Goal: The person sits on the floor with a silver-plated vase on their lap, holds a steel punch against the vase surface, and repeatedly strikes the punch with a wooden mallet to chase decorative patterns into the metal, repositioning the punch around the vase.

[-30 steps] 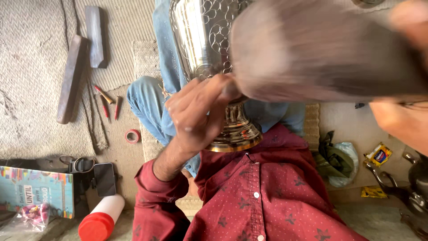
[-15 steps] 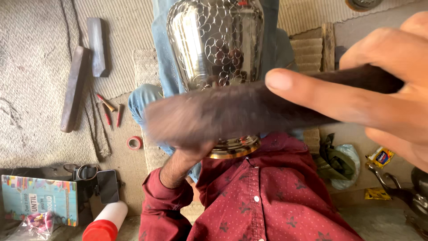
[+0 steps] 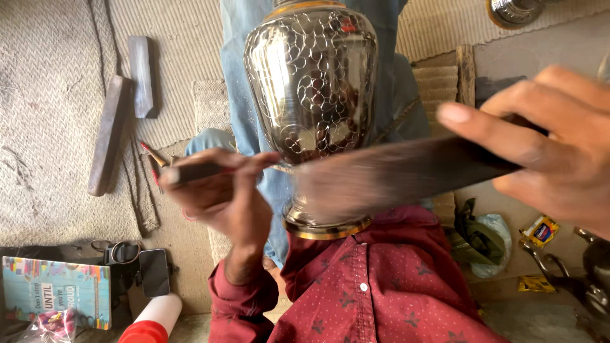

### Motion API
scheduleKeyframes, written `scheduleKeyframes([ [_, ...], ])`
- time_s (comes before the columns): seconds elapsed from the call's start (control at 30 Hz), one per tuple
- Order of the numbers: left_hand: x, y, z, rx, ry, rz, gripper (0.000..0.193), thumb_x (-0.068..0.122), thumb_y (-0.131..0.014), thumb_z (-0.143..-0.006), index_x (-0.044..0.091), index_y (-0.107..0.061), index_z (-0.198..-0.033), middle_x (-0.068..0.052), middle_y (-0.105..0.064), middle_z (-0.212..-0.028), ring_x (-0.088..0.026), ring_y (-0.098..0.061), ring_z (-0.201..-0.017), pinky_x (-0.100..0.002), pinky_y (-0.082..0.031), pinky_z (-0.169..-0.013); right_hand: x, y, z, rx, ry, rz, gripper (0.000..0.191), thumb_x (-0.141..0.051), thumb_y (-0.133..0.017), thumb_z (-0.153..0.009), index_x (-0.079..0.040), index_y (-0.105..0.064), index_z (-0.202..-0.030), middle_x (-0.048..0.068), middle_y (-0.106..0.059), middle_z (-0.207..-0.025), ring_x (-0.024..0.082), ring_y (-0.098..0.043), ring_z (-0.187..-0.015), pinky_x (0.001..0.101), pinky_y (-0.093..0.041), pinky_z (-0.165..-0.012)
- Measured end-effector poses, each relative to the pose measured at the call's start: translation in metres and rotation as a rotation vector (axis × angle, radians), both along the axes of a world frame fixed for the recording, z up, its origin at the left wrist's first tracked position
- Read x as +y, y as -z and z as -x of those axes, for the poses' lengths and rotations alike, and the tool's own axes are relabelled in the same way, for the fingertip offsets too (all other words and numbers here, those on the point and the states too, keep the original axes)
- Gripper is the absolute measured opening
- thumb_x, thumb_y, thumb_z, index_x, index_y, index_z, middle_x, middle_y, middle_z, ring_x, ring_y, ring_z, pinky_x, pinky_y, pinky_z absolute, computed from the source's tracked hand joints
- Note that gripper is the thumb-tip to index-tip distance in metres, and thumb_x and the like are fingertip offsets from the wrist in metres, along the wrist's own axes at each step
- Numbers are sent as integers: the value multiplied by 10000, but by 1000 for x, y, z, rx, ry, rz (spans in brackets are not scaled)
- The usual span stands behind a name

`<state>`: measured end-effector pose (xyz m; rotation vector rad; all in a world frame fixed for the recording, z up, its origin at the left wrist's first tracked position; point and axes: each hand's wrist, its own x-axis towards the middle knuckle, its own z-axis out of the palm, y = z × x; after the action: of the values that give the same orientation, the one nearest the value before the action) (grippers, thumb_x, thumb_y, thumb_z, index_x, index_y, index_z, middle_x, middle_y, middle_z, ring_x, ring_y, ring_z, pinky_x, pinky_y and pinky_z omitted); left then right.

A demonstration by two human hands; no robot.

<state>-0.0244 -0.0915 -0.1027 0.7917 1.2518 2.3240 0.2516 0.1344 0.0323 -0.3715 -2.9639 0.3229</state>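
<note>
The left hand [image 3: 219,197] has its fingers closed around a thin dark pencil-like chisel [image 3: 190,173], its tip pointing toward nine o'clock. The right hand [image 3: 546,149], at three o'clock, grips the handle of a blurred dark wooden mallet [image 3: 394,174] whose head lies across the middle. Between them, at twelve o'clock, the shiny engraved silver metal vase [image 3: 311,95] with a brass-coloured base rests on the person's lap against the maroon patterned shirt [image 3: 375,286]. Two grey stone bars [image 3: 124,105] lie on the woven mat [image 3: 44,95] at ten o'clock.
</note>
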Motion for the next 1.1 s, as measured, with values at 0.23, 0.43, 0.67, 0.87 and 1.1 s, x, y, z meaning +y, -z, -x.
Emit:
scheduleKeyframes([
  [0.23, -35, -7, 13, -140, -147, 289, 464, -148, -649, -1034, 101, -416, -1349, -81, -583, -1042, -143, -638, -955, -465, -683, -791, -56, 217, -95, 81, 446, 594, 434, 46, -745, -617, -105, -591, -993, 79, -629, -969, 301, -636, -994, 439, -466, -945],
  [0.43, -41, -8, 11, -120, -157, 329, 470, -161, -665, -1018, 102, -423, -1323, -87, -579, -1033, -137, -633, -938, -453, -672, -783, -108, 203, -118, -247, 410, 260, 621, 24, -657, -554, -35, -663, -1172, 181, -640, -1149, 430, -571, -1174, 544, -395, -1036],
  [0.67, -32, -30, -3, -54, -150, 303, 471, -184, -673, -1035, 91, -408, -1311, -78, -563, -1003, -125, -590, -903, -459, -677, -764, -111, 47, 22, 603, -381, 1316, 500, -356, -360, -1078, 1, -687, -1204, 149, -670, -1267, 363, -592, -1242, 629, -501, -1115],
  [0.87, -41, -41, -12, -25, -156, 300, 487, -206, -676, -1067, 102, -398, -1321, -81, -552, -963, -129, -590, -875, -464, -685, -776, -137, 12, 62, 759, -599, 1424, 421, -326, -412, -1055, -10, -683, -1118, 150, -649, -1161, 345, -589, -1088, 561, -490, -969],
  [1.1, -45, -37, -9, -64, -150, 290, 480, -195, -676, -1043, 98, -401, -1304, -93, -576, -1003, -143, -626, -915, -473, -690, -770, -150, 27, 39, 706, -459, 1088, 339, -290, -471, -1028, -23, -679, -1019, 150, -624, -1038, 325, -586, -907, 481, -477, -799],
])
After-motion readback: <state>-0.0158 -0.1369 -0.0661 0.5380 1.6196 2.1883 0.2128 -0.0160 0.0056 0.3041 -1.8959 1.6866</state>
